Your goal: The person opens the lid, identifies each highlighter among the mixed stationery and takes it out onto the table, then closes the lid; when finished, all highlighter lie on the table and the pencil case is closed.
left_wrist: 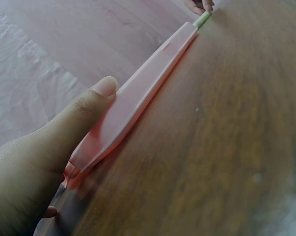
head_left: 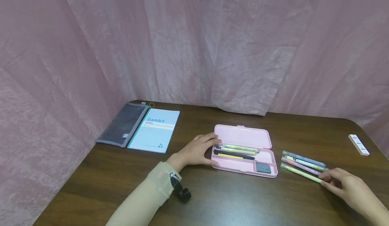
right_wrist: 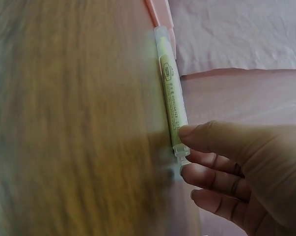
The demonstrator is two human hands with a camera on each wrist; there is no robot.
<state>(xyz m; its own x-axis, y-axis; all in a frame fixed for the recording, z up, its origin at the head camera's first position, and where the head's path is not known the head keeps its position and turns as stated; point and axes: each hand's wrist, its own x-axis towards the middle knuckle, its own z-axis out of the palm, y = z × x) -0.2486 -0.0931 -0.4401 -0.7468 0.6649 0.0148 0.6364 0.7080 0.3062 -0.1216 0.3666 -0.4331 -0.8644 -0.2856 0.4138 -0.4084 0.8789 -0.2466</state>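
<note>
An open pink pencil case (head_left: pixel 243 136) lies on the table with its lid folded back. My left hand (head_left: pixel 196 150) grips its left end, the thumb against the front wall and the fingers over by the lid. Inside lie light green pens (head_left: pixel 238 150), a black and yellow pen (head_left: pixel 234 155) and a grey eraser (head_left: pixel 263 168). To the right of the case, my right hand (head_left: pixel 349 185) pinches the near end of a light green highlighter (right_wrist: pixel 172 93) between thumb and fingers. Blue (head_left: pixel 304 158), white-green (head_left: pixel 308 164) and pink-purple (head_left: pixel 301 166) pens lie just behind that highlighter.
A light blue notebook (head_left: pixel 156 131) lies to the left, beside a grey zip pouch (head_left: pixel 121 126). Near the right table edge is a small white strip-shaped object (head_left: pixel 358 145). A pink curtain (head_left: pixel 194 50) hangs behind the brown wooden table (head_left: pixel 231 202).
</note>
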